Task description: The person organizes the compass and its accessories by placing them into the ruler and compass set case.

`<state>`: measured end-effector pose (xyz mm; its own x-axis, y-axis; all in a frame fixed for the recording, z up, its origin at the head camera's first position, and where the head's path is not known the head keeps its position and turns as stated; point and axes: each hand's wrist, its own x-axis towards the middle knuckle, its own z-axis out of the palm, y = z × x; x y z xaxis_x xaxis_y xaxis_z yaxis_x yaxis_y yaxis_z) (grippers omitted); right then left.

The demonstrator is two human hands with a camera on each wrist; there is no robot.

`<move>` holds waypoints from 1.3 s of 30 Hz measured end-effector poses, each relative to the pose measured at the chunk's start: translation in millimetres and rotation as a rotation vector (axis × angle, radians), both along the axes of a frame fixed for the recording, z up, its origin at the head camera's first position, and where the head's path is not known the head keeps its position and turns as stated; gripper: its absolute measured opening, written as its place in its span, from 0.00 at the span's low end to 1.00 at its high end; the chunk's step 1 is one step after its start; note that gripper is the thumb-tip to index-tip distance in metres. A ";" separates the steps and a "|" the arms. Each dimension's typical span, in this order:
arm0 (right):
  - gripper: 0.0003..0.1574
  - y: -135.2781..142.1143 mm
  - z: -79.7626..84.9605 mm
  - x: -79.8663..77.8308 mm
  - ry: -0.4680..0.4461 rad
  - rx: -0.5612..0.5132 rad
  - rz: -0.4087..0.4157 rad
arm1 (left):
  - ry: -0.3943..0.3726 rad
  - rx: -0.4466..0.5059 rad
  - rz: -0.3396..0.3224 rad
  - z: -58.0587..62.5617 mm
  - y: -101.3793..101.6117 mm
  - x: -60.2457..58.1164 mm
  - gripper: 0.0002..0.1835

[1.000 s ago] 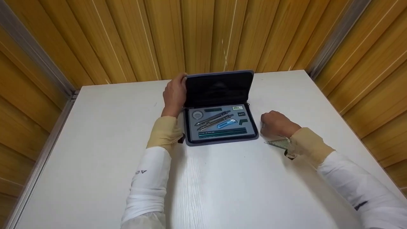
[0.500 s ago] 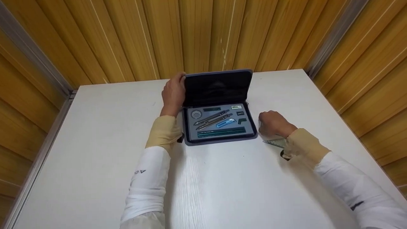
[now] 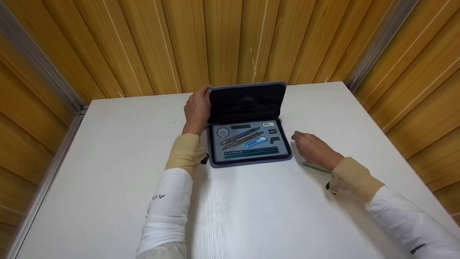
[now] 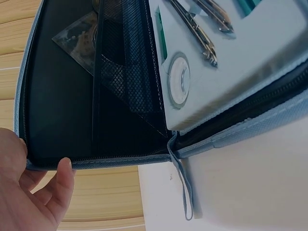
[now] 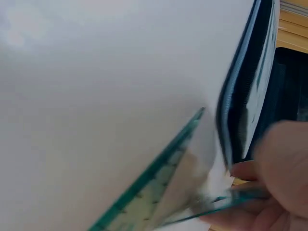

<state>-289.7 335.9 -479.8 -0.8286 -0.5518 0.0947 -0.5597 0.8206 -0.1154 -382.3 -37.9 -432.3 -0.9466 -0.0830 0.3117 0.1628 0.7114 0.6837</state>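
Note:
A blue zip case (image 3: 251,163) stands unfolded on the white table, its dark lid (image 3: 248,100) raised at the back. My left hand (image 3: 197,109) grips the lid's upper left corner; in the left wrist view its thumb and fingers (image 4: 62,187) are at the zipped edge. Just right of the case, my right hand (image 3: 314,149) pinches a clear set square with green edges (image 5: 151,175), partly hidden under the hand in the head view. The grey foam insert (image 3: 218,153) holds two metal compasses (image 3: 241,137), a blue cutter knife (image 3: 256,142) and green pencils (image 3: 251,152).
A round white disc (image 4: 179,79), a white eraser (image 3: 268,124) and small dark green pieces also sit in the insert. Mesh pockets (image 4: 115,82) line the lid. A strap loop (image 4: 184,192) hangs from the case's side. Wood-patterned panels (image 3: 222,43) rise behind the table (image 3: 244,216).
My right hand has turned and its wrist has shifted slightly right and nearer me. The set square shows as a narrower strip beneath it. My left hand stays on the lid corner.

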 end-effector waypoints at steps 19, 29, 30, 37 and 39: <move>0.13 -73.6 81.6 -59.2 0.209 -0.469 0.067 | -0.093 0.015 0.017 14.3 -0.5 -0.9 0.16; 0.15 -151.4 71.8 -93.2 0.200 -0.390 0.178 | -0.109 0.021 0.020 16.0 8.2 1.7 0.17; 0.15 -154.5 69.2 -94.6 0.203 -0.378 0.175 | -0.111 0.022 0.016 16.3 9.6 1.7 0.17; 0.13 -173.4 52.0 -99.2 0.256 -0.269 0.178 | -0.117 0.028 0.002 17.6 16.6 0.2 0.16; 0.12 -178.7 46.5 -99.6 0.282 -0.234 0.179 | -0.127 0.020 0.005 16.9 17.6 0.0 0.16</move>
<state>-389.3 157.1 -433.2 -0.6450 -0.6217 0.4444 -0.7278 0.6771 -0.1091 -382.3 -20.3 -415.4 -0.9778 -0.0927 0.1878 0.0708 0.6978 0.7128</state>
